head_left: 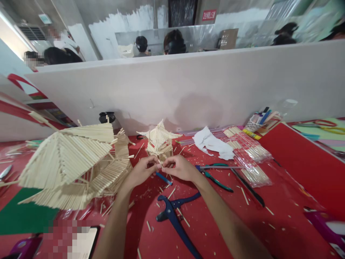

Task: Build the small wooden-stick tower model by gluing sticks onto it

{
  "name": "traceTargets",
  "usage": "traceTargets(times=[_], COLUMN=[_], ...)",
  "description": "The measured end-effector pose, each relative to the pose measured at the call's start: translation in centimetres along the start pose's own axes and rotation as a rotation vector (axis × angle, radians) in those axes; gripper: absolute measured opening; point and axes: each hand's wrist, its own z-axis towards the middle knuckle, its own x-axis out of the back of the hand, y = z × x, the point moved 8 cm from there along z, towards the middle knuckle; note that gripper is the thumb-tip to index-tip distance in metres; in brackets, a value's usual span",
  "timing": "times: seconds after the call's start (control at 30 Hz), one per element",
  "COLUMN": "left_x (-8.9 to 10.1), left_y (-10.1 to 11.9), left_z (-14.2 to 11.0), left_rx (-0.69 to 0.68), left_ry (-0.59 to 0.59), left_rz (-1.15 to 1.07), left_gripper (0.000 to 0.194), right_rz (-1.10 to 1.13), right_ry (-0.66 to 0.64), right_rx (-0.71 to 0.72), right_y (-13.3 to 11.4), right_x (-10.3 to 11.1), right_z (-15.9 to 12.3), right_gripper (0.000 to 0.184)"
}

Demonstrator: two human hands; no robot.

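Note:
My left hand (145,169) and my right hand (178,167) meet at the fingertips over the red table. Both are closed in a pinch around something pale and too small to make out. Just behind the fingers stands a small pavilion model (159,140) built of wooden sticks, its lower part partly hidden by my hands. A thin blue stick-like piece (164,178) lies below my fingertips. Left of my left arm is a larger stick-built model (72,158) with a wide slanted roof. Blue cutting pliers (172,212) rest between my forearms.
Green-handled pliers (218,180), a dark-handled saw (249,189) and bagged sticks (250,158) lie to the right. Behind them are crumpled white tissue (212,144) and a pen cup (253,124). A phone (83,242) lies front left. A white partition (172,79) bounds the table's back.

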Motion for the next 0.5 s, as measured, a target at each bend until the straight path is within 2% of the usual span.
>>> traceTargets(times=[0.23, 0.37, 0.5], left_x=[0.4, 0.5, 0.1], left_y=[0.7, -0.1, -0.8], left_z=[0.2, 0.3, 0.3], left_rx=[-0.103, -0.050, 0.001], left_ry=[0.056, 0.072, 0.035], left_rz=[0.094, 0.028, -0.050], left_gripper=[0.025, 0.030, 0.036], right_rz=[0.089, 0.139, 0.198], right_ry=[-0.040, -0.072, -0.108], right_rx=[-0.020, -0.024, -0.085], right_y=[0.5, 0.8, 1.3], right_x=[-0.2, -0.6, -1.4], right_z=[0.1, 0.2, 0.3], right_gripper=[0.016, 0.018, 0.024])
